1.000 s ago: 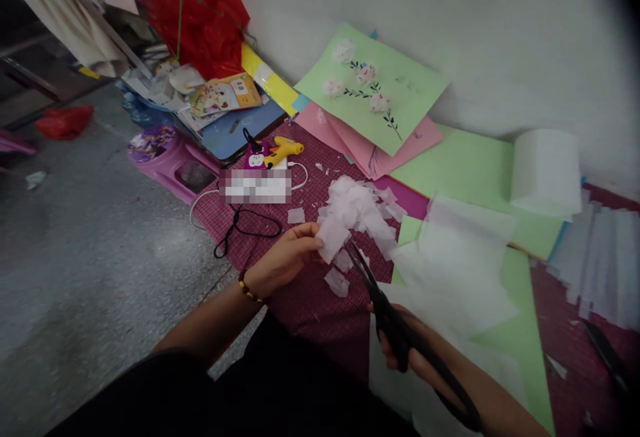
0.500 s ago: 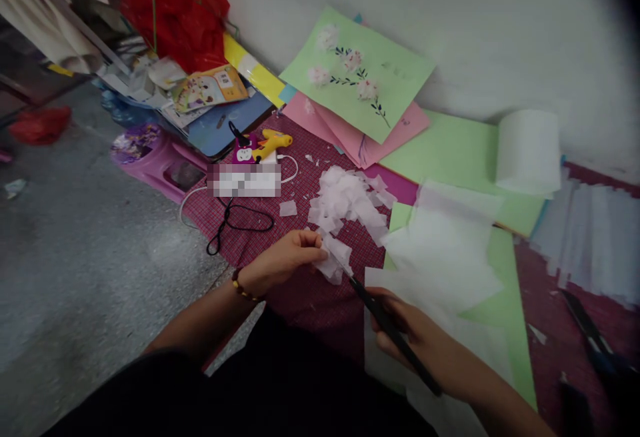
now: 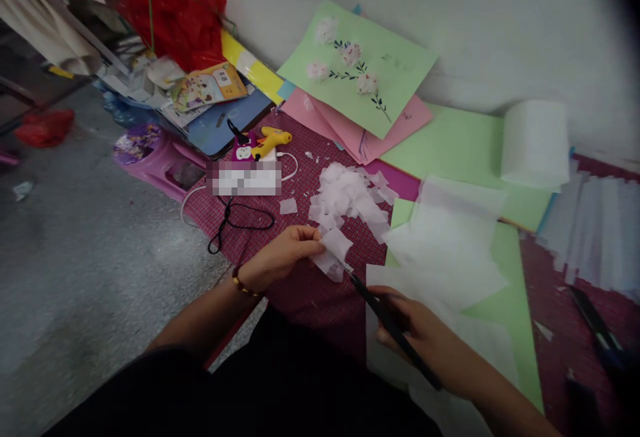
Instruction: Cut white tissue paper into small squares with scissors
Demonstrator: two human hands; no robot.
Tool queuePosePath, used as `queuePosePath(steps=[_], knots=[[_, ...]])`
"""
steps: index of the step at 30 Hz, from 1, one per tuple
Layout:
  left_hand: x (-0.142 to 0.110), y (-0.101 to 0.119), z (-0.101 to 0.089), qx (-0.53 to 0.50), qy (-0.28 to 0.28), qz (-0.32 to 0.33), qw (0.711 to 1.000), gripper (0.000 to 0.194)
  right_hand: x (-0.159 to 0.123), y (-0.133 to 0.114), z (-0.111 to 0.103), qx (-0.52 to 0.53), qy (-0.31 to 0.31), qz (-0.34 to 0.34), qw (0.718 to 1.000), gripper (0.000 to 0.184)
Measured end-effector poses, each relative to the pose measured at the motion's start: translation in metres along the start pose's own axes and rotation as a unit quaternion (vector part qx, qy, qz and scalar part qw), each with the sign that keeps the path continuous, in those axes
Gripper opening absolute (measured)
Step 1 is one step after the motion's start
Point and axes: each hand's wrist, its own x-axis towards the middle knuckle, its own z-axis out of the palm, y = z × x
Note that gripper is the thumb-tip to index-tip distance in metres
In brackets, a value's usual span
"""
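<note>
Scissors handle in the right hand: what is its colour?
The scissors handle is black; see the head view.

By one head-worn camera, the desk (image 3: 305, 300) is viewed from near, forward and downward; the wall (image 3: 475, 30) is shown above, the floor (image 3: 120, 263) at left.

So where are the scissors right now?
In the head view, the scissors are in the right hand, just right of centre and low, their tips at the paper in the left hand.
</note>
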Motion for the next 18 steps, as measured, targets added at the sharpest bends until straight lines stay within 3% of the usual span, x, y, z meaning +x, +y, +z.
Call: queuePosePath(steps=[7, 11, 13, 15, 18], knots=[[0.0, 0.002, -0.005, 0.006, -0.006, 0.017, 1.0, 0.02, 0.0, 0.004, 0.0, 0.039, -0.012, 0.005, 0.999, 0.042], [0.0, 0.013, -0.016, 0.156, 0.049, 0.11, 0.98, 0.01, -0.004, 0.003, -0.006, 0.091, -0.059, -0.074, 0.991, 0.04], [0.0, 0.018, -0.016, 0.248, 0.061, 0.185, 0.949, 0.033, -0.005, 0.005, -0.008, 0.117, -0.081, -0.099, 0.985, 0.041], [0.001, 0.021, -0.011, 0.299, 0.013, 0.234, 0.925, 0.059, -0.005, 0.006, -0.009, 0.145, -0.104, -0.117, 0.977, 0.042], [0.008, 0.022, -0.001, 0.298, -0.069, 0.239, 0.922, 0.068, -0.007, 0.005, -0.008, 0.183, -0.141, -0.14, 0.963, 0.045]])
